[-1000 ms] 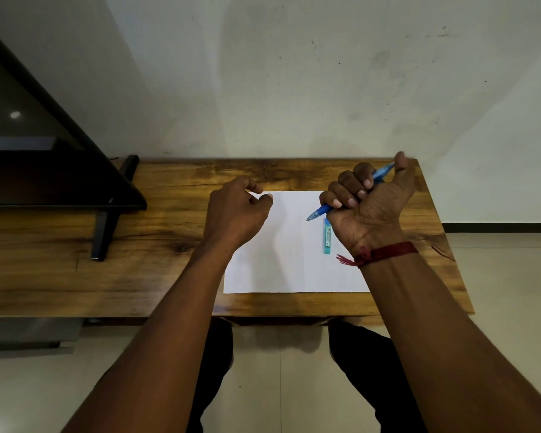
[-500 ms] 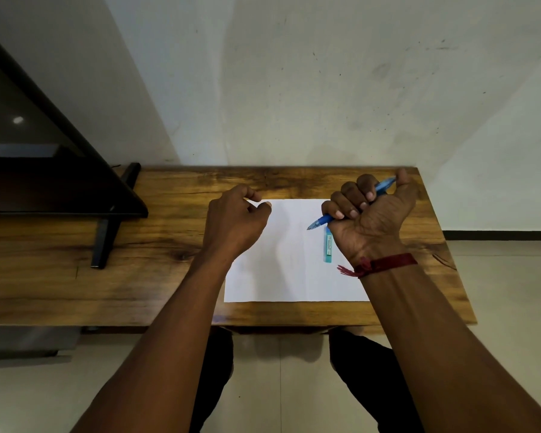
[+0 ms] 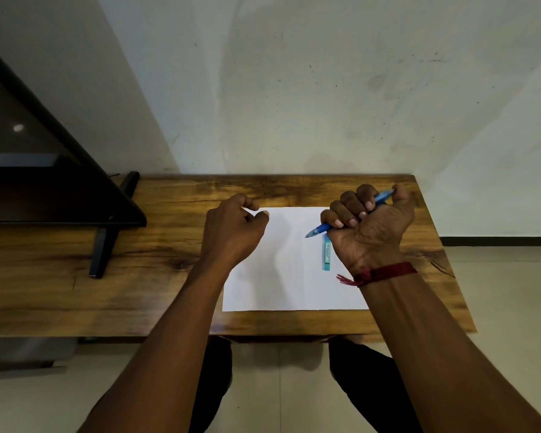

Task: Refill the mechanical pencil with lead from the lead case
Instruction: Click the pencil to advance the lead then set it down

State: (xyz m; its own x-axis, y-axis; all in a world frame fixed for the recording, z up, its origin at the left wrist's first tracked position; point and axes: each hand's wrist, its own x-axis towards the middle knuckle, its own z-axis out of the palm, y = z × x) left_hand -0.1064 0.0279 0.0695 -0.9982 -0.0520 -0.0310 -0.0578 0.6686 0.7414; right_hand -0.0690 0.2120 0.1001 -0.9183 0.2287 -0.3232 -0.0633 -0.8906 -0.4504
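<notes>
My right hand [image 3: 369, 226] is closed in a fist around a blue mechanical pencil [image 3: 320, 229], thumb on its rear end and the tip pointing left and down over the paper. A slim light-blue lead case [image 3: 326, 253] lies flat on the white sheet of paper [image 3: 288, 276], just left of my right wrist. My left hand [image 3: 231, 232] hovers over the sheet's far left corner, fingers loosely curled, thumb and forefinger close together; whether anything is pinched there is too small to tell.
The paper lies on a wooden table [image 3: 138, 292] against a pale wall. A dark monitor on a black stand [image 3: 103, 245] occupies the table's left part. The table's near edge runs just below the sheet, with tiled floor beneath.
The view has tilted so the table sits lower in frame. Both hands keep nearly the same pose; the pencil stays in my right fist.
</notes>
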